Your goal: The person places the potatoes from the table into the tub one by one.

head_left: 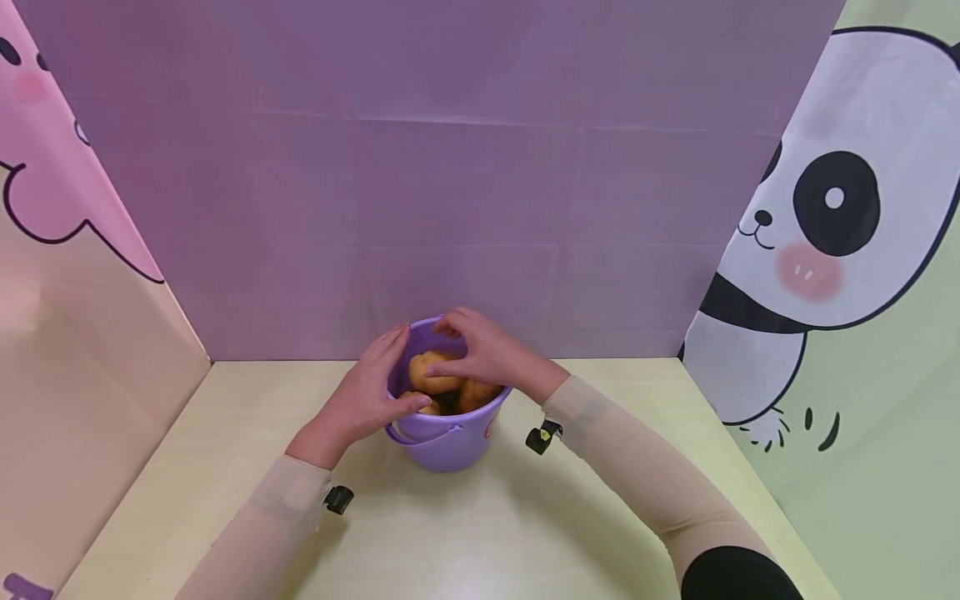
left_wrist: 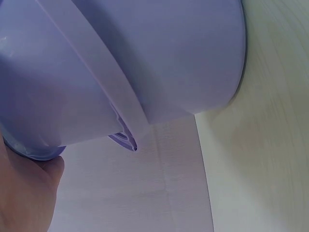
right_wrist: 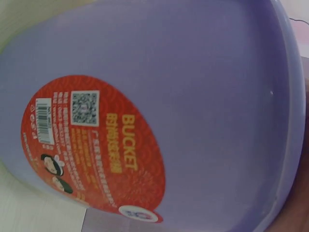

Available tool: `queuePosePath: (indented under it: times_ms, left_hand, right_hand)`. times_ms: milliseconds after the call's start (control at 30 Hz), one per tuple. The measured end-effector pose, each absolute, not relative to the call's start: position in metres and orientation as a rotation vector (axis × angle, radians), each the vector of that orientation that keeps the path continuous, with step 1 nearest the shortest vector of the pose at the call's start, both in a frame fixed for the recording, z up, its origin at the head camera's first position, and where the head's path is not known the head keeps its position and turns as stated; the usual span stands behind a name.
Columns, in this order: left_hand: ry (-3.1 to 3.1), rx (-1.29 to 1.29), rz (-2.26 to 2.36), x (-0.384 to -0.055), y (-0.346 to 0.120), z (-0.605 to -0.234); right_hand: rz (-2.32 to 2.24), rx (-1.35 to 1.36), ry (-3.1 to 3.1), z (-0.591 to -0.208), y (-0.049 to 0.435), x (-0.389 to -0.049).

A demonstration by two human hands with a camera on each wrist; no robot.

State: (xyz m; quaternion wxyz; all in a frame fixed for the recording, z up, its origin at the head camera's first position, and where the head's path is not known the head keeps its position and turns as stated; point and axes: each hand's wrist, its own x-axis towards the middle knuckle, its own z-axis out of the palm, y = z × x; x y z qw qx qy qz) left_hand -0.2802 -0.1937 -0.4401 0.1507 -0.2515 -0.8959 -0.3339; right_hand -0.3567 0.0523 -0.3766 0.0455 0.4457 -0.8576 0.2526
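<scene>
A purple plastic bucket (head_left: 450, 446) stands upright on the table, holding several brown potatoes (head_left: 422, 375). My left hand (head_left: 367, 392) rests at its left rim, fingers straight along the edge and thumb reaching over the front. In the left wrist view, a fingertip (left_wrist: 54, 169) shows right at the rim. Over the right side of the opening is my right hand (head_left: 487, 350), fingers loosely bent and thumb apart above the potatoes, with nothing held between them. The bucket's handle (head_left: 423, 437) hangs down in front. A red round label (right_wrist: 96, 150) faces the right wrist camera.
The pale wooden table (head_left: 450, 542) meets a purple back wall (head_left: 465, 183) just behind the bucket. Side panels carry a pink cartoon figure (head_left: 56, 167) at left and a panda (head_left: 810, 275) at right. Small black cameras (head_left: 339, 500) sit on both wrists.
</scene>
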Motion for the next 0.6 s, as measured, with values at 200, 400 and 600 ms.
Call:
queuePosePath:
  times_ms: [200, 400, 600]
  left_hand:
    - [-2.564, -0.725, -0.966, -0.282, -0.194, -0.44]
    - [-2.519, -0.734, -1.043, -0.28, -0.196, -0.441]
    - [-2.422, -0.708, -1.092, -0.277, -0.209, -0.44]
  right_hand:
    - [0.808, 1.351, -2.607, -0.375, 0.06, -0.356]
    - [0.892, 1.342, -2.552, -0.376, 0.072, -0.356]
    - [1.033, 1.243, -2.518, -0.377, 0.093, -0.357]
